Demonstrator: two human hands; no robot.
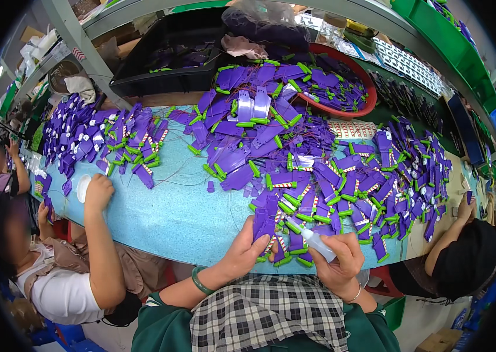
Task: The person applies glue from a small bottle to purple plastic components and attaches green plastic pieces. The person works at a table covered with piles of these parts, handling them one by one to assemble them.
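Note:
At the front edge of the table, my left hand (241, 252) is closed on a purple plastic part (266, 215), thumb over its lower end. My right hand (342, 260) grips a small translucent squeeze bottle (320, 244), tilted so its narrow nozzle points up and left toward that part. Whether the nozzle touches anything cannot be told. Just beyond both hands spreads a large heap of purple parts (371, 188) with bright green ends, many bearing red-and-white striped strips. Thin wires trail among them.
A red basin (371, 97) and a black bin (160, 87) hold more purple parts at the back. Another pile (83, 135) lies left on the blue tabletop (160, 214). Co-workers sit on both sides; the left one's hand (100, 192) is near a white dish (83, 186). Metal shelf posts (86, 56) stand behind.

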